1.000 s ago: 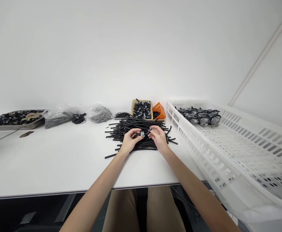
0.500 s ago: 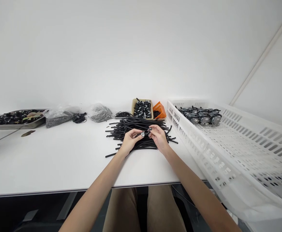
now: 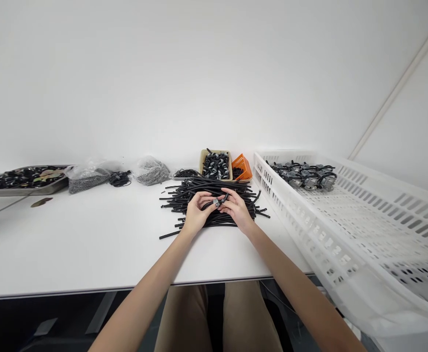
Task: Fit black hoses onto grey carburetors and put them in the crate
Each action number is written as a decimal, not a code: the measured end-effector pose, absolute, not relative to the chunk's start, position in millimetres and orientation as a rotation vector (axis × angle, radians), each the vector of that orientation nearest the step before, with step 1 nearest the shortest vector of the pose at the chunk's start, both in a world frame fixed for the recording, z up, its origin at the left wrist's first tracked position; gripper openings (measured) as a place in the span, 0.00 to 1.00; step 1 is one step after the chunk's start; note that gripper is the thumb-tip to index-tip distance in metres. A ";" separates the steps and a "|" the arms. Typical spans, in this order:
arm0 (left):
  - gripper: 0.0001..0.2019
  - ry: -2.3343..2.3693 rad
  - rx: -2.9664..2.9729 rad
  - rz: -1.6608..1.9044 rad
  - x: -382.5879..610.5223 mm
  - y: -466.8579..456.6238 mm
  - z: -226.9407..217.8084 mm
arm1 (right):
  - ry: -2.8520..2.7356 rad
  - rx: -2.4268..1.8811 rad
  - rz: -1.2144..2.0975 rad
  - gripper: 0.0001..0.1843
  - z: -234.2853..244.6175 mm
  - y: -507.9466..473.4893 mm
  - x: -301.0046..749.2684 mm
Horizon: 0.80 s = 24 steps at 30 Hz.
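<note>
My left hand (image 3: 196,213) and my right hand (image 3: 236,209) meet above a heap of short black tubes (image 3: 184,198) on the white table (image 3: 89,239). Between their fingertips both hands pinch one small grey metal part (image 3: 216,202) with a black tube end on it. Fingers of both hands are curled round it. The tube heap lies under and behind my hands.
A beige box of black and grey parts (image 3: 215,165) and a small orange basket (image 3: 242,167) stand behind the heap. A big white slotted crate (image 3: 349,230) on the right holds assembled grey parts (image 3: 304,176). Plastic bags (image 3: 89,177) and a metal tray (image 3: 23,180) lie at the left.
My hands have drawn a little closer together around the small part; the right hand shifted slightly left. Nothing else moved.
</note>
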<state>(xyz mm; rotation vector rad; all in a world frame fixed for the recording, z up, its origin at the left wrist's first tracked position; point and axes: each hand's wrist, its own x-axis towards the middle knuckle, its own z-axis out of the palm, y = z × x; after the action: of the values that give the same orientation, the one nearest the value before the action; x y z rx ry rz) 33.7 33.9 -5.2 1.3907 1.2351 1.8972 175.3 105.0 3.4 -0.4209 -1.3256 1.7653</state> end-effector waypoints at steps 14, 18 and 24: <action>0.14 1.390 1.669 1.902 38.8 29.1 -9.1 | -1.428 -0.537 1.823 0.28 3.4 104.6 177.5; 0.13 1.410 1.734 1.891 37.0 28.0 -10.0 | -1.455 -0.520 1.827 0.30 3.2 105.1 179.5; 0.14 1.422 1.788 1.893 36.7 27.4 -10.7 | -1.447 -0.538 1.868 0.32 5.2 105.1 182.0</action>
<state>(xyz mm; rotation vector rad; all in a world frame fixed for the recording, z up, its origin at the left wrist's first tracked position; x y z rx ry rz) 36.7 27.4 -10.7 1.7878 1.4220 1.8932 182.0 105.1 5.2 -0.5380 -1.4470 1.8677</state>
